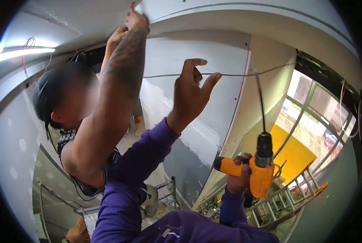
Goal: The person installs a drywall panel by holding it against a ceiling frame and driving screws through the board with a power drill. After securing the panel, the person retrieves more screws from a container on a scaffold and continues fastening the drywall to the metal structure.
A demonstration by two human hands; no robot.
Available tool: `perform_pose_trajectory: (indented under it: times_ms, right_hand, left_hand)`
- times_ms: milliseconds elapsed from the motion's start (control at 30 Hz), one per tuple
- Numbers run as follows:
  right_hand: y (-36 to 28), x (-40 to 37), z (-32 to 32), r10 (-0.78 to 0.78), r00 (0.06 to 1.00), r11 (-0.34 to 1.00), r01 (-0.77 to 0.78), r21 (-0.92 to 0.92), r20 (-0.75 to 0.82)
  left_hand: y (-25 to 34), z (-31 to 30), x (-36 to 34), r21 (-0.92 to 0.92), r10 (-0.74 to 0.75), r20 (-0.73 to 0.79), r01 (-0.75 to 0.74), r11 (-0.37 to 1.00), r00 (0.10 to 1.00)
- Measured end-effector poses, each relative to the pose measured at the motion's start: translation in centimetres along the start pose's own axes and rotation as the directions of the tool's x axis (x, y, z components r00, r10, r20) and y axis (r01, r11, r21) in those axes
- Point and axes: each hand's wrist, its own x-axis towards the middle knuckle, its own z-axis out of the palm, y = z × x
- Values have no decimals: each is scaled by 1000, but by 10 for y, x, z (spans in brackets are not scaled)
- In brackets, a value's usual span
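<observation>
My left hand (192, 91), in a purple sleeve, is raised in the middle, its thumb and forefinger apart. A thin grey cable (160, 75) runs across the view behind or beside these fingers; contact is unclear. Lower right, my right hand (238, 178) is wrapped round the handle of an orange and black drill (262, 176). The drill points upward, with a long dark bit (260, 105) in its chuck, the tip close to the cable. To the left a co-worker in a dark cap (47, 95) reaches both hands (136, 22) up to the ceiling panel.
A lit tube lamp (25, 53) hangs at upper left. A ladder (278, 206) leans at lower right, near a yellow panel (290, 154) and a window (310, 109). Metal scaffold rails (167, 184) stand below. Loose wires (343, 105) hang at the right.
</observation>
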Motion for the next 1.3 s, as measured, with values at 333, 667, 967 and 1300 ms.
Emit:
perform_pose_trajectory:
  times_ms: [333,667,967,1300]
  right_hand:
    - [13,32,-13,-64,994,998,63,6,91]
    - [19,29,4,-71,986,997,71,1,150]
    - [25,-4,17,-29,991,1000,28,11,129]
    - [5,-73,30,60,998,998,-60,30,0]
  left_hand:
    - [69,-66,-29,466,744,211,-734,494,634]
    - [99,-135,-26,614,691,293,-684,395,661]
    - [131,-189,104,800,388,238,-406,442,890]
    - [112,-172,171,769,124,475,-480,422,871]
